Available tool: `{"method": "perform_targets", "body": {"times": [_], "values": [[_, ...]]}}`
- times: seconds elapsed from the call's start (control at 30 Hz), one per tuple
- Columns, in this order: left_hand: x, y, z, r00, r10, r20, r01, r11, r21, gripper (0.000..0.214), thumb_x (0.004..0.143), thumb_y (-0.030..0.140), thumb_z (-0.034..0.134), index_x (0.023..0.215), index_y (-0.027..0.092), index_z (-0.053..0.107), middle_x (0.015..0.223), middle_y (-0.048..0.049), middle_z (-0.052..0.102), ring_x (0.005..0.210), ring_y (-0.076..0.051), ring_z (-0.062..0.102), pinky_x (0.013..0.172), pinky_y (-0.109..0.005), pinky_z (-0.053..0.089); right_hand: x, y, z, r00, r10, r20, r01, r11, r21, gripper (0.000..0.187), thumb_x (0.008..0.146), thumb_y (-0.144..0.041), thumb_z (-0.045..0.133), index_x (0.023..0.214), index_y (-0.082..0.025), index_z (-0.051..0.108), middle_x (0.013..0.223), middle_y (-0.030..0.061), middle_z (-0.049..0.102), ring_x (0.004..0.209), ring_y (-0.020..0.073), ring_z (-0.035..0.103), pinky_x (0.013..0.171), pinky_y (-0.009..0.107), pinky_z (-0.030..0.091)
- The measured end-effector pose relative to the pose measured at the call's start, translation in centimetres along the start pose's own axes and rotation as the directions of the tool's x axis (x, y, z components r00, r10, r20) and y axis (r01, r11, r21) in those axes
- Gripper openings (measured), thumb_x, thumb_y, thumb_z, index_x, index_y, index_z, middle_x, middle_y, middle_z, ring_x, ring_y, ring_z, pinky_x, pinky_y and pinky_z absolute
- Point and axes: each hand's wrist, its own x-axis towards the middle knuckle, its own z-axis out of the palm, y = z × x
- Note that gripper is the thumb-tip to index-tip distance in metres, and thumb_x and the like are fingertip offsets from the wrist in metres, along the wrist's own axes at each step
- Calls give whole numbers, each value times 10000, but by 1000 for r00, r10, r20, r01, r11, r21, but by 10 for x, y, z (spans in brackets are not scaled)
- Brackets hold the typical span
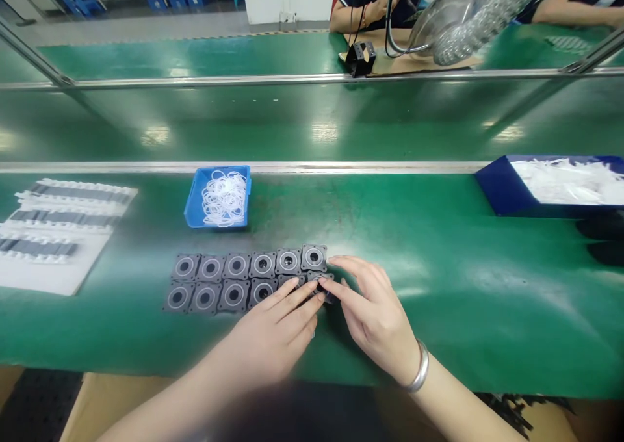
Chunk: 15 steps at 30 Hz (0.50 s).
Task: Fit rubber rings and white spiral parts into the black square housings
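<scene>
Two rows of dark grey square parts (237,266), each with a round recess and a dark centre hole, lie side by side on the green table. Pale rings show around the holes of several of them. My left hand (273,335) reaches over the right end of the front row, its fingers stretched out across the last parts and partly hiding them. From the right, my right hand (375,312) touches the end part of the front row with a fingertip, another finger beside the end part (314,257) of the back row. Any small thing under the fingertips is hidden.
A blue bin (192,201) of white rings (224,198) stands behind the rows. At left lie white sheets with grey strips (68,218); at right, a dark blue box (511,192) holds white pieces. Beyond the metal rail (292,78), people sit by a ribbed silver duct (487,19).
</scene>
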Motion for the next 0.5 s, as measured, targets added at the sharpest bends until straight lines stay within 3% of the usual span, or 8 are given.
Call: {"method": "perform_targets", "body": {"times": [0.17,0.37,0.5], "values": [[-1,0,2,999,18,26,-19,1000,22,243,921,112,527,1116,64,663,1331,-159,610,1315,-341,498,1095,-546,447,-7,0,0,999,30,17,-31,999,40,422,875,1,462,1224,-183,609,1231,142,557,1154,254,535,938,470,502],[-2,0,4,998,21,59,-23,999,33,268,931,130,508,1149,58,645,1379,-176,566,1361,-343,441,1123,-543,416,-9,-2,6,994,97,56,-106,974,202,515,897,19,412,1370,-171,481,1208,139,510,1121,205,540,930,374,529],[-3,-1,2,997,18,75,-20,999,25,263,927,122,524,1151,51,641,1384,-183,560,1374,-347,421,1139,-544,392,-6,-1,7,994,84,69,-97,976,196,495,913,6,398,1359,-187,493,1206,135,502,1114,202,549,928,380,544]]}}
